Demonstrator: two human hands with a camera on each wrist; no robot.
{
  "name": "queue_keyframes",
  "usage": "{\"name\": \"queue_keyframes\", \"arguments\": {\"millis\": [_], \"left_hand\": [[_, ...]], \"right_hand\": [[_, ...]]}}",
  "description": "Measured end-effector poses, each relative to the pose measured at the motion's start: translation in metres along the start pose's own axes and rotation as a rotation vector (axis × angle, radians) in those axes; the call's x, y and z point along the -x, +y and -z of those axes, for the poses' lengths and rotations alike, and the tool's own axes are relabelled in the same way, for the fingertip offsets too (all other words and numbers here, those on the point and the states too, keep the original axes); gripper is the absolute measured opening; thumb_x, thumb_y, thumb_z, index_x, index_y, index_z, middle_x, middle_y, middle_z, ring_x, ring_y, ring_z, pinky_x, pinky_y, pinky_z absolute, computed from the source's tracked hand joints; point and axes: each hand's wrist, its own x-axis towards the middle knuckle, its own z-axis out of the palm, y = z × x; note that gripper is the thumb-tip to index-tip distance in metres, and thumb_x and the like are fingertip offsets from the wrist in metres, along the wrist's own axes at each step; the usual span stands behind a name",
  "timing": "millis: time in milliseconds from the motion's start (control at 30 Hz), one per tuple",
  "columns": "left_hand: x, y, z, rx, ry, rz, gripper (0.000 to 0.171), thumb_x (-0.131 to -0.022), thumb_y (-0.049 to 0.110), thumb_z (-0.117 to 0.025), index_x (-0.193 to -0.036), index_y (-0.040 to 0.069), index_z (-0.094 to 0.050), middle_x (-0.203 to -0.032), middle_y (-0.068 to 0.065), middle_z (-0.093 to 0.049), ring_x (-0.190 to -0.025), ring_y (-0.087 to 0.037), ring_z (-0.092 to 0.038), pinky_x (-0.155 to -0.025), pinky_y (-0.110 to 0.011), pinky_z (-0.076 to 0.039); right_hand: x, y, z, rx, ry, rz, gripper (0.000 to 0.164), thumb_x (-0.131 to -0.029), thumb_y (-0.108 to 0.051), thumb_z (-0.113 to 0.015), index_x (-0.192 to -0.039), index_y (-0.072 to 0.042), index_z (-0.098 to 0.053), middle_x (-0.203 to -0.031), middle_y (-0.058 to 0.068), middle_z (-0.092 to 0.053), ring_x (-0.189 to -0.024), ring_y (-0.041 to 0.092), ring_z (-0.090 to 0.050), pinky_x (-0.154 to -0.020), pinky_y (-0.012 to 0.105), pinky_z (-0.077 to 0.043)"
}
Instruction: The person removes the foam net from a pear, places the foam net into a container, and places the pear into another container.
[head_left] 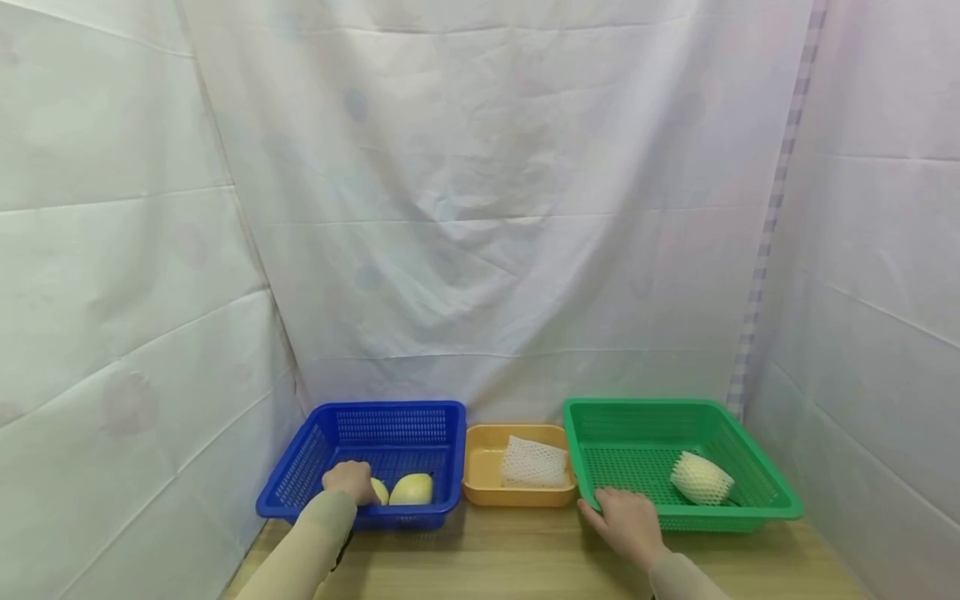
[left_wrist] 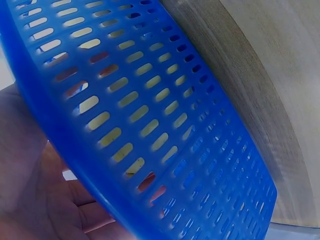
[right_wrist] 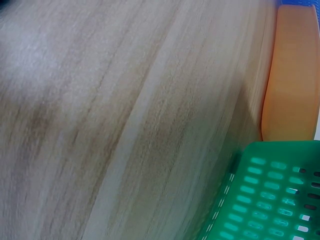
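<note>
My left hand (head_left: pixel 351 482) reaches over the near rim of a blue basket (head_left: pixel 397 454) and holds a yellow pear (head_left: pixel 380 490), mostly hidden behind the hand. Through the slots in the left wrist view, skin shows on both sides of yellow fruit (left_wrist: pixel 129 100). Beside it in the basket lies another yellow pear (head_left: pixel 412 489) with a dark stem. At the near left corner of a green basket (head_left: pixel 622 462), my right hand (head_left: pixel 628 523) rests on the rim, thumb outside. The right wrist view does not show this hand.
Between the baskets stands an orange tray (head_left: pixel 519 498) with white foam netting (head_left: pixel 534 462) in it. A pale yellow fruit in a foam net (head_left: pixel 701 479) lies in the green basket. Everything stands on a wooden table (head_left: pixel 510 554), with white cloth (head_left: pixel 487 250) hanging behind.
</note>
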Motion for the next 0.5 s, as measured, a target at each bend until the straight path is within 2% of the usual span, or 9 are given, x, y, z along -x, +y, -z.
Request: {"name": "queue_keyframes", "arguments": {"millis": [167, 300, 400, 500], "left_hand": [[0.004, 0.002, 0.007, 0.006, -0.001, 0.000, 0.054, -0.066, 0.039, -0.086, -0.102, 0.002, -0.068, -0.087, -0.012, -0.065, -0.078, -0.029, -0.060, -0.067, -0.050, -0.052], [0.006, 0.001, 0.009, 0.010, -0.001, 0.001, 0.054, -0.066, 0.038, -0.086, -0.101, 0.002, -0.068, -0.085, -0.012, -0.064, -0.077, -0.030, -0.059, -0.066, -0.050, -0.051], [0.004, 0.000, 0.007, 0.017, -0.005, -0.004, 0.052, -0.066, 0.037, -0.086, -0.100, 0.002, -0.068, -0.084, -0.011, -0.064, -0.076, -0.029, -0.059, -0.066, -0.050, -0.051], [0.002, -0.001, 0.004, 0.022, -0.010, -0.010, 0.051, -0.067, 0.036, -0.086, -0.099, 0.002, -0.068, -0.084, -0.011, -0.063, -0.076, -0.028, -0.058, -0.067, -0.050, -0.051]], "right_hand": [[0.000, -0.001, 0.005, -0.015, -0.039, -0.001, 0.035, -0.092, -0.049, -0.060, -0.069, -0.022, -0.056, -0.068, -0.007, -0.057, -0.055, 0.015, -0.054, -0.049, 0.033, -0.042], [-0.001, -0.002, 0.008, -0.039, -0.080, -0.001, 0.038, -0.094, -0.050, -0.056, -0.094, -0.015, -0.070, -0.092, 0.003, -0.070, -0.080, 0.025, -0.066, -0.069, 0.046, -0.052], [-0.001, -0.002, 0.010, -0.059, -0.124, -0.020, 0.046, -0.095, -0.051, -0.052, -0.108, -0.011, -0.070, -0.105, 0.007, -0.070, -0.097, 0.030, -0.066, -0.084, 0.056, -0.048], [0.001, -0.002, 0.012, -0.055, -0.134, -0.028, 0.044, -0.096, -0.051, -0.052, -0.106, -0.013, -0.071, -0.106, 0.006, -0.070, -0.099, 0.030, -0.065, -0.088, 0.060, -0.044]]}}
